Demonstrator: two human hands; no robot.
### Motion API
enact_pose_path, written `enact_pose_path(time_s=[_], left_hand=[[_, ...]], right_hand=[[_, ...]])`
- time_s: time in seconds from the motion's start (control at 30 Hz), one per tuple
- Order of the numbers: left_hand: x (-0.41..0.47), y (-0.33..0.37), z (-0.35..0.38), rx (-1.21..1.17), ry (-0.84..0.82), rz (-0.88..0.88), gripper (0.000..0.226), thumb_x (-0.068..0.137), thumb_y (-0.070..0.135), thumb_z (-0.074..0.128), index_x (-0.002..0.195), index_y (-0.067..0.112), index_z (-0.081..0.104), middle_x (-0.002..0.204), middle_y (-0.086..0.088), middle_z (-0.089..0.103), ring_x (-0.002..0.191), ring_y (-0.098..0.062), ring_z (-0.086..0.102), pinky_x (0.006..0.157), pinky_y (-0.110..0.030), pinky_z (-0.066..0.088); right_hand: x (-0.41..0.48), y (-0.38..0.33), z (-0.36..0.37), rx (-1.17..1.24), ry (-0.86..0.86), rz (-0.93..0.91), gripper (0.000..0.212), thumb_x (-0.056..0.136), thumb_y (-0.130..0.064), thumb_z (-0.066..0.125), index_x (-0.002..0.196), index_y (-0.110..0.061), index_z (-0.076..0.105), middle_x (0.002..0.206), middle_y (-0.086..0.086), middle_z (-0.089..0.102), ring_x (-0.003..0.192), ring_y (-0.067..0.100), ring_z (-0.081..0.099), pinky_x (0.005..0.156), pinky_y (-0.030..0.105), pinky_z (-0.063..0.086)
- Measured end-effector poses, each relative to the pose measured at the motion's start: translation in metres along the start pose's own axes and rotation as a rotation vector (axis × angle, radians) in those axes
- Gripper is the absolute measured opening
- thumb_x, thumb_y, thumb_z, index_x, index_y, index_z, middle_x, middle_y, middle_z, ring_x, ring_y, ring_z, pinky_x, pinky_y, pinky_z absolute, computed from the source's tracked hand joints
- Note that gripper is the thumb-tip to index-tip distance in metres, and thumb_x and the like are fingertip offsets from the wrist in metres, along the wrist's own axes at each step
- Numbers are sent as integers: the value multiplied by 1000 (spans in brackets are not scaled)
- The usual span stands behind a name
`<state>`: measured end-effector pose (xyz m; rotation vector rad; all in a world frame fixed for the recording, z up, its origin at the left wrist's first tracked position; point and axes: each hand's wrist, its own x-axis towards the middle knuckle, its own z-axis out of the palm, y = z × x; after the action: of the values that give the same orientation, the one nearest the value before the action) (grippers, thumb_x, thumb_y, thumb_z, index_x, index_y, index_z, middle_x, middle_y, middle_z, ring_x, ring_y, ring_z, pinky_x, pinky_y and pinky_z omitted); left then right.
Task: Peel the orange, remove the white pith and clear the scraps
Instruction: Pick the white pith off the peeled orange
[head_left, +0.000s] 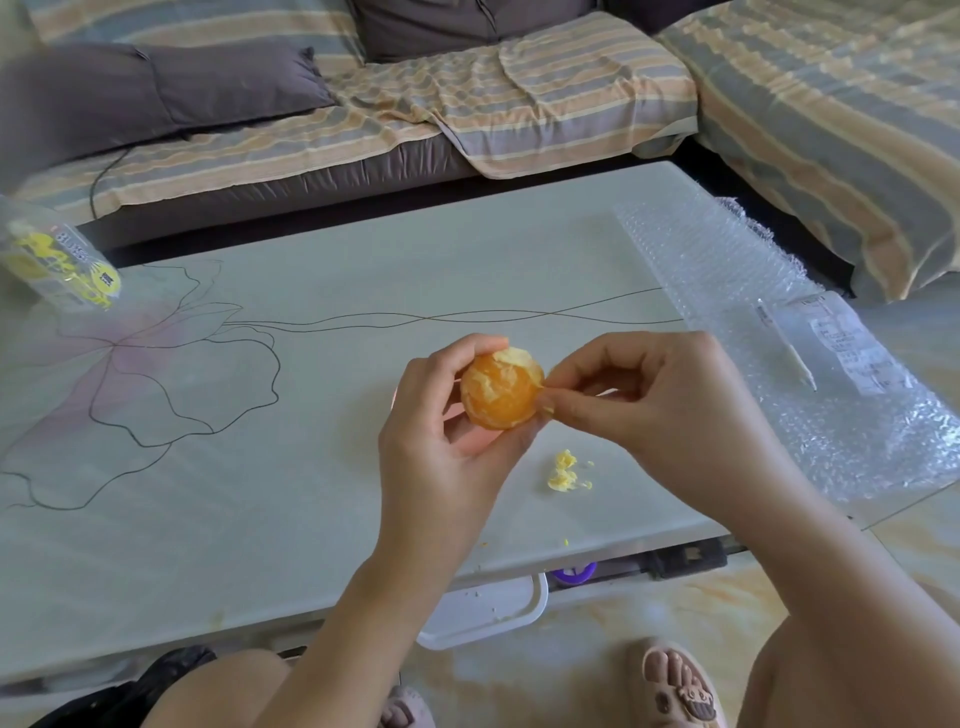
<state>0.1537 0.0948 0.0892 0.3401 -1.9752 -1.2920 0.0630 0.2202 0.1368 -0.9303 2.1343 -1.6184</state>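
Fingers of the left hand curl round the orange, thumb on its top left and the other fingers under it and up its lower right side. The fruit is peeled and sits high in that hand, above the worktop, with flakes of pith clinging to its top and face. Right-hand fingers meet in a tight pinch against the orange's right edge, thumb and forefinger nipping a thin shred of that pith; the other fingers of the right hand are loosely bent behind them.

Below the hands, a small heap of yellow scraps lies on the worktop, with a few crumbs near it. Bubble wrap covers the right end of the worktop, a printed label lying on it. A clear bottle with yellow print lies at the far left. A striped sofa runs behind, and a white tray shows under the near edge.
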Motion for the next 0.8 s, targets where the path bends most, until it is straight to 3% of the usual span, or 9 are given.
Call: enact_pose_path(time_s=[0.13, 0.3, 0.4, 0.63, 0.8], left_hand=[[-1, -1, 1, -36, -37, -37, 48, 66, 32, 82, 108, 38, 59, 106, -4, 64, 103, -30, 60, 83, -47, 55], [0, 1, 2, -92, -82, -83, 47, 65, 31, 81, 106, 33, 60, 107, -7, 64, 98, -24, 62, 83, -45, 57], [0, 1, 2, -88, -81, -85, 47, 65, 29, 82, 107, 32, 60, 107, -7, 64, 99, -23, 61, 83, -43, 57], [-4, -2, 7, 79, 48, -19, 48, 67, 25, 79, 109, 35, 59, 104, 4, 61, 102, -19, 59, 84, -34, 55], [-4, -4, 9, 283, 120, 124, 55, 70, 16, 82, 115, 33, 56, 99, 5, 53, 94, -5, 54, 77, -28, 53]], right_hand=[[0, -1, -2, -34, -12, 4, 15, 71, -13, 77, 61, -21, 68, 61, -8, 67, 49, -1, 57, 50, 4, 36], [0, 1, -2, -86, 10, -6, 16, 67, -10, 74, 58, -20, 65, 49, -9, 58, 42, 1, 46, 46, 9, 36], [-1, 2, -1, -117, 54, -26, 18, 67, -8, 73, 58, -20, 64, 51, -6, 61, 45, 2, 51, 47, 11, 41], [-7, 5, 13, -112, 211, -48, 16, 72, -11, 76, 67, -24, 68, 73, -15, 70, 68, 2, 67, 64, 15, 53], [-8, 4, 24, -120, 296, -48, 18, 71, -6, 74, 72, -21, 64, 64, -10, 66, 63, 2, 64, 61, 10, 50]])
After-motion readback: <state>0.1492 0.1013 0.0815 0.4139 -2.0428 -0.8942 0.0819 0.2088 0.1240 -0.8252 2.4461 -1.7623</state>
